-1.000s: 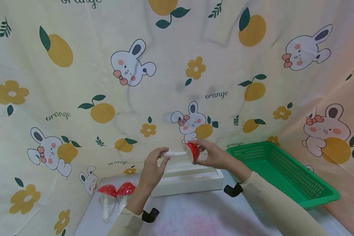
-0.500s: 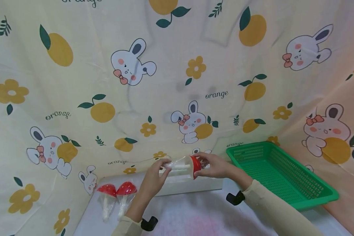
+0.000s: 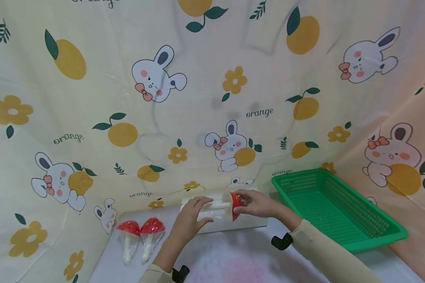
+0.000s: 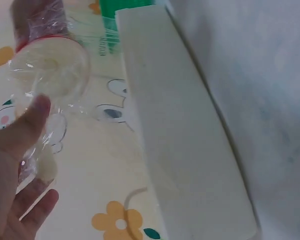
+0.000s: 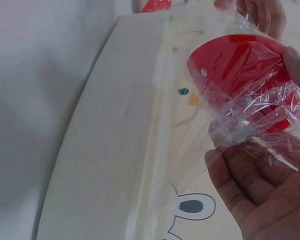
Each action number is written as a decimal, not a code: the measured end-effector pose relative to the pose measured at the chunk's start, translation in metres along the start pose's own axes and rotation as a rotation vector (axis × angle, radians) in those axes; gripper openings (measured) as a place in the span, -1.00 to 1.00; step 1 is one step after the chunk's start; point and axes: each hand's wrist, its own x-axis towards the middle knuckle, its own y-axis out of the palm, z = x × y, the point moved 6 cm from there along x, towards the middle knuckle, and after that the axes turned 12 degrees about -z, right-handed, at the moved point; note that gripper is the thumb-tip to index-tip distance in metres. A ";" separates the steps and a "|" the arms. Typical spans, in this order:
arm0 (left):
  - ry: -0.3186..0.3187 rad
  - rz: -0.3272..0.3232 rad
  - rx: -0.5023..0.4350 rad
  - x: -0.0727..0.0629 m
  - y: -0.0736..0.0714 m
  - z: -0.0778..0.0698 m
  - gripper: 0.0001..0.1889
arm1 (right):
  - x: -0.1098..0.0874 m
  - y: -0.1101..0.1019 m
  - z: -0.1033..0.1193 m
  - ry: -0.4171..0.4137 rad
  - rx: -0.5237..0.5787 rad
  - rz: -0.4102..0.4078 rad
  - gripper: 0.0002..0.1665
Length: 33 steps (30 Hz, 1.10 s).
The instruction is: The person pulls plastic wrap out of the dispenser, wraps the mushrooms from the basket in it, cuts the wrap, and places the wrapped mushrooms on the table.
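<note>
A mushroom (image 3: 235, 206) with a red cap and pale stem lies sideways in clear plastic wrap, over a long white box (image 3: 233, 225). My right hand (image 3: 257, 203) grips the cap end, its thumb on the red surface (image 5: 235, 65) and the crinkled wrap bunched in the fingers. Around the stem end, my left hand (image 3: 189, 220) has thumb and fingers spread apart. The left wrist view shows the cap's pale underside (image 4: 55, 67) beyond my left thumb. The wrap hides parts of the stem there.
Two more wrapped red-capped mushrooms (image 3: 128, 228) lie side by side on the white table (image 3: 230, 257) to the left. A green plastic basket (image 3: 379, 247) stands to the right. Behind everything hangs a cloth (image 3: 198, 82) printed with rabbits and oranges.
Both hands have come down with the mushroom toward the white box. My left fingers, which pinched the stem end, have spread apart; my right hand keeps its grip on the cap.
</note>
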 end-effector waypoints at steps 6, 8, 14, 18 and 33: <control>-0.031 -0.028 0.003 -0.004 0.009 0.001 -0.43 | -0.002 0.006 -0.001 -0.030 0.032 0.052 -0.21; -0.013 -0.055 0.003 -0.003 0.008 -0.001 -0.49 | -0.003 0.007 -0.002 -0.044 0.035 0.061 -0.21; -0.003 -0.073 -0.020 0.000 0.007 -0.003 -0.64 | -0.006 0.007 -0.005 -0.038 0.020 0.061 -0.15; -0.043 -0.060 -0.054 0.001 0.010 0.001 -0.67 | -0.010 0.004 -0.004 -0.072 0.002 -0.008 -0.01; -0.133 -0.019 -0.133 0.002 0.018 0.008 -0.74 | -0.029 0.010 0.004 -0.423 -0.273 -0.226 0.16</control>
